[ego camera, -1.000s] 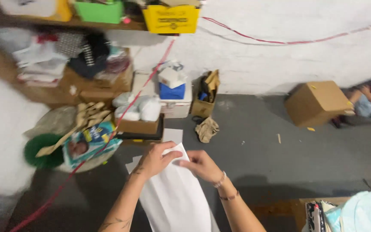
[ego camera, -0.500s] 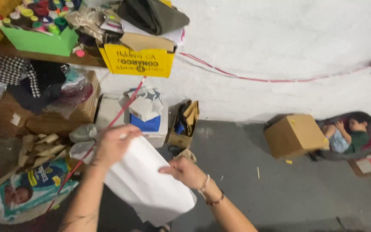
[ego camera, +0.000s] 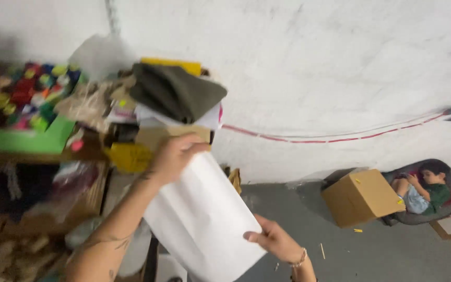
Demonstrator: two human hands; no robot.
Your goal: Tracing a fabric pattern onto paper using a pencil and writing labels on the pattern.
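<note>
White paper sheet (ego camera: 202, 219), large and slightly curled, held up in the air between both hands, slanting from upper left to lower right in front of the cluttered shelf. Left hand (ego camera: 172, 155) grips its top edge, fingers (ego camera: 190, 144) curled over and pinched shut on the paper; forearm with a tattoo runs down to the lower left. Right hand (ego camera: 275, 241) holds the lower right edge, thumb on the front, other fingers hidden behind the sheet, a bracelet (ego camera: 300, 257) on the wrist. Just behind the left hand: a brown cardboard piece (ego camera: 155, 137), a dark olive cloth (ego camera: 176, 93) draped over a stack of papers, a yellow bin (ego camera: 130, 156) below. Further left, blurred: a green tray (ego camera: 27, 141) with a pile of coloured spools (ego camera: 24, 96) above it. White painted wall (ego camera: 314, 68) behind, a red cable (ego camera: 340, 139) running along it. Grey floor (ego camera: 382, 250) at right, well apart from the hands, with a closed cardboard box (ego camera: 362, 197) and, touching it, a person (ego camera: 424, 189) lying in a dark round seat (ego camera: 447, 206).
</note>
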